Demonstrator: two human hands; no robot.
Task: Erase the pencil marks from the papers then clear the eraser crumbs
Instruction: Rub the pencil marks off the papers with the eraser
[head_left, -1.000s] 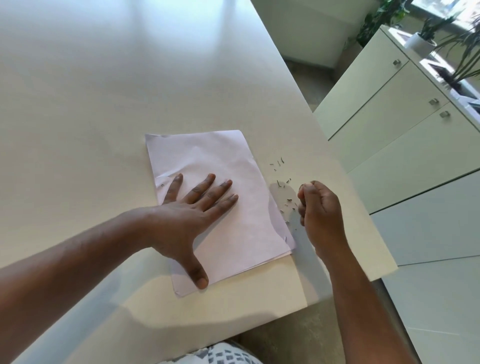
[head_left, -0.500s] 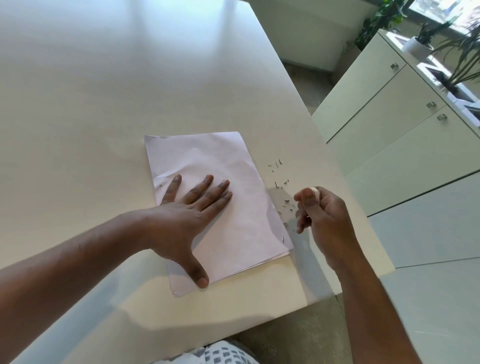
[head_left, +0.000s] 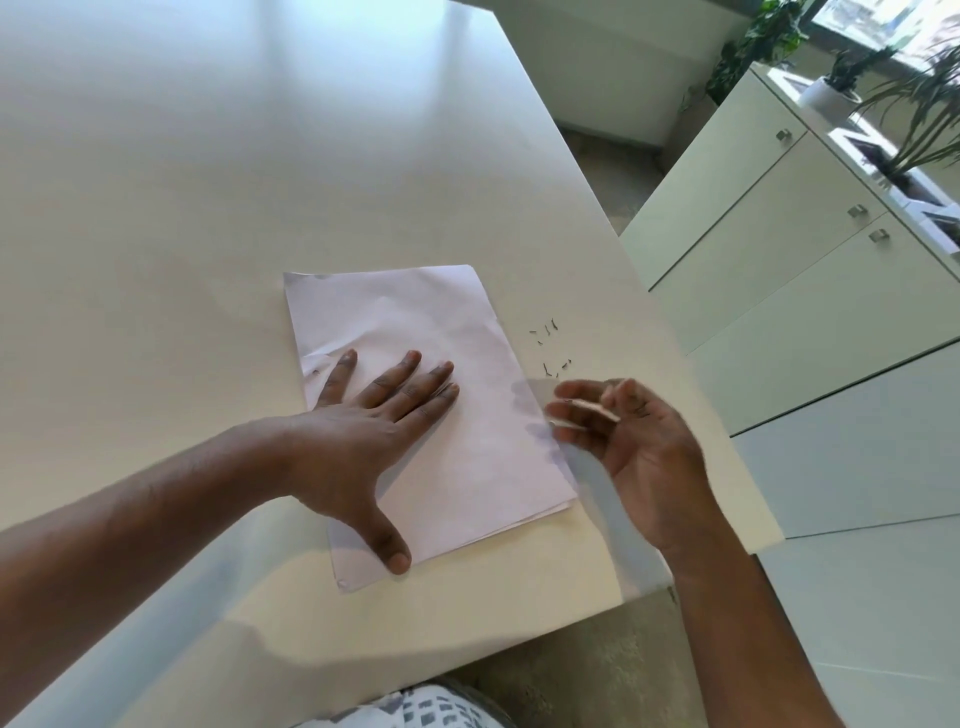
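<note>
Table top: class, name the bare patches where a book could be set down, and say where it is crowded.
Free: the wide stretch of table beyond and left of the papers, and the strip between the papers and the near edge. Crowded: right of the papers, where eraser crumbs lie and the right hand hovers. The left hand presses flat on the papers.

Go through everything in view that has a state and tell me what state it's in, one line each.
papers: stacked flat on the table, edges slightly fanned, pinned by the left hand.
left hand: fingers spread, pressing flat on the papers.
right hand: palm up beside the stack, blurred; small pale thing at its fingers, grip unclear.
eraser crumbs: scattered on the table, not yet cleared.
cabinet doors: closed.
</note>
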